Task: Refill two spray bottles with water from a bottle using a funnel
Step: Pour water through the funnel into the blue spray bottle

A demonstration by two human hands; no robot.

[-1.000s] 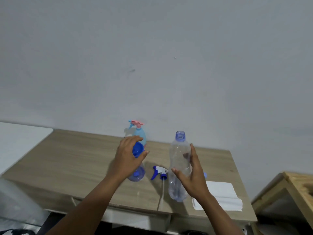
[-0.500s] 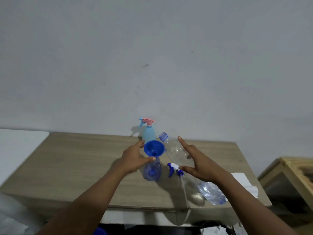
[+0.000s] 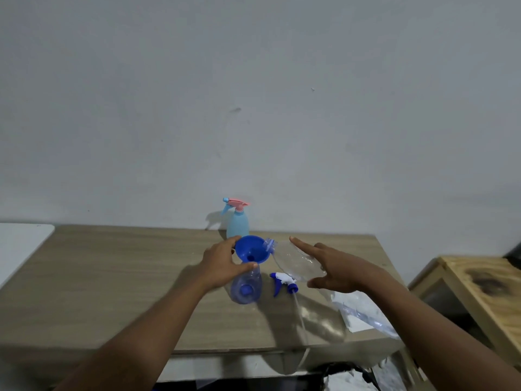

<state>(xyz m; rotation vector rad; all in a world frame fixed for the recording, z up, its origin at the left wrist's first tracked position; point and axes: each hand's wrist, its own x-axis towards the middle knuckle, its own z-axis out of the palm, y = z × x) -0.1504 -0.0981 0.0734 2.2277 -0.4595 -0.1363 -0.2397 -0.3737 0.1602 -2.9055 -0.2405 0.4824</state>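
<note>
Water bottle lies tilted in our right hand, thumb under and fingers loosely spread over it, mouth at the funnel that our left hand grips to steady on 1 uncapped spray bottle.

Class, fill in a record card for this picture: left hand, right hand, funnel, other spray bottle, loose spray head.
left hand: holds the funnel
right hand: holds the water bottle, tipped toward the funnel
funnel: set in the open spray bottle
other spray bottle: upright by the wall, head on
loose spray head: lying on the table
</note>
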